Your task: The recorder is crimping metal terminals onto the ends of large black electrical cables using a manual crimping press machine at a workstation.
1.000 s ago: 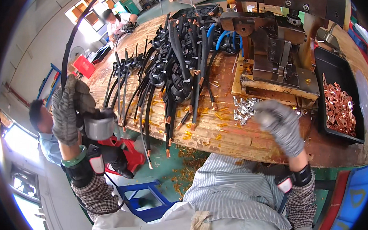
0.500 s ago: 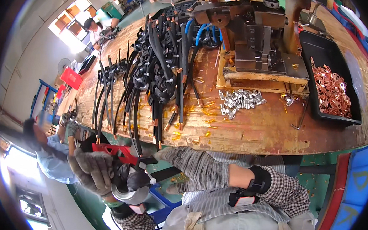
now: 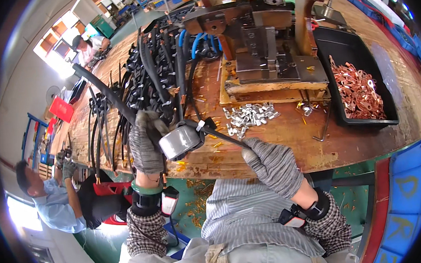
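Note:
My left hand, in a grey knitted glove, is closed round a thick black cable whose free end sticks up to the far left. Beside that hand sits a grey drum-shaped part joined to the cable, with a white tie next to it. A thinner black stretch of cable runs from the drum to my right hand, also gloved, which pinches its end. The fingers hide that end. Both hands are over the near edge of the wooden bench.
A metal press stands on the bench, with loose silver terminals before it. To its right is a black tray of copper lugs. Black cables are heaped behind my left hand. A co-worker sits at the left.
My left hand has lifted the cable and drum up and to the right, over the bench edge. My right hand has moved right and now holds the thinner cable end. The view has shifted.

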A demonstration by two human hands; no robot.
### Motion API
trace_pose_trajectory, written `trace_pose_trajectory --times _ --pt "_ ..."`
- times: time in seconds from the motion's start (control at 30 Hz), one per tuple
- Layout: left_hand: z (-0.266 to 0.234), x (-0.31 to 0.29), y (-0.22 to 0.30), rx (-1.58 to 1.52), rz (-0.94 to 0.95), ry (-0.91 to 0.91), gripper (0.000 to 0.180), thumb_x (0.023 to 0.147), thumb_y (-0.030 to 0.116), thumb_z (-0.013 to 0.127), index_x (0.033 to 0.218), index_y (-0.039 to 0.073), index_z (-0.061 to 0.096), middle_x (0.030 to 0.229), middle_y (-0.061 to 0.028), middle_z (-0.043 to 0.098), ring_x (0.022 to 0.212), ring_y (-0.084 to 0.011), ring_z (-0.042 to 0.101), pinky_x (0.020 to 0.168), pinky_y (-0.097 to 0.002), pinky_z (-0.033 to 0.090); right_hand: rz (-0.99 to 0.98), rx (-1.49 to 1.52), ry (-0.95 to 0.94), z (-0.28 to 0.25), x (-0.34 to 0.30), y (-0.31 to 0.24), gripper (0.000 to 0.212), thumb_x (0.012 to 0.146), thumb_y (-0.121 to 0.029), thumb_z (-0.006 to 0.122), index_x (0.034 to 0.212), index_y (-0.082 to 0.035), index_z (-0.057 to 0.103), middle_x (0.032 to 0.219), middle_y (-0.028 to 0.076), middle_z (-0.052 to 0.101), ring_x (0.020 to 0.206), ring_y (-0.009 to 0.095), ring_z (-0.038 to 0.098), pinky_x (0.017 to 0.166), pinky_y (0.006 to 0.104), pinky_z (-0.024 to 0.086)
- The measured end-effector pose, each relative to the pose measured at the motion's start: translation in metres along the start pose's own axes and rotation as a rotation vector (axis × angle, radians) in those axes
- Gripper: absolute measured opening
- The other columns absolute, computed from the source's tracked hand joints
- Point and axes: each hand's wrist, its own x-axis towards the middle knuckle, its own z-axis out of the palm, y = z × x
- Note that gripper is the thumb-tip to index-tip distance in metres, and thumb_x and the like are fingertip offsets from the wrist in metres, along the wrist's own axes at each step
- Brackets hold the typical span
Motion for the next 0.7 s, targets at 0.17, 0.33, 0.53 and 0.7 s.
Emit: trace_pose_trajectory --times 0.17,0.33,0.53,0.7 --pt "-0.033 0.012 -0.012 0.533 -0.044 -0.093 0.036 0.089 0.037 0.051 0.087 0.002 0.061 0.066 -0.0030 0.059 0.057 -0.0104 0.054 0.052 -0.0226 0.042 0.037 -0.121 -0.051 -0.001 0.007 -0.005 0.024 0.090 -0.029 0.045 0.099 -0.009 0.055 0.058 0.010 0.055 0.050 0.028 0.055 0.045 0.0399 0.042" --pt "-0.065 0.010 0.000 1.335 0.255 0.186 0.037 0.092 0.034 0.046 0.089 0.000 0.061 0.068 -0.0052 0.058 0.060 -0.0125 0.054 0.055 -0.0274 0.042 0.073 -0.062 -0.151 0.025 0.021 0.002 0.018 0.089 -0.026 0.046 0.088 -0.008 0.052 0.059 0.011 0.056 0.051 0.029 0.055 0.045 0.0415 0.042" --pt "0.069 -0.048 -0.013 1.151 0.936 -0.531 0.041 0.085 0.041 0.047 0.091 0.002 0.060 0.080 -0.0132 0.060 0.075 -0.0302 0.059 0.070 -0.0380 0.047 0.097 -0.055 -0.163 0.029 0.017 0.008 0.018 0.083 -0.022 0.051 0.089 -0.007 0.057 0.067 0.011 0.060 0.060 0.029 0.059 0.050 0.0411 0.045" --pt "0.086 -0.018 -0.058 1.399 0.603 -0.940 0.053 0.084 0.054 0.042 0.095 0.007 0.062 0.083 -0.0183 0.061 0.080 -0.0371 0.058 0.070 -0.0424 0.046 0.103 -0.020 -0.276 0.041 0.020 0.014 0.020 0.077 -0.023 0.054 0.086 -0.009 0.065 0.084 0.012 0.065 0.078 0.030 0.062 0.065 0.0413 0.050"
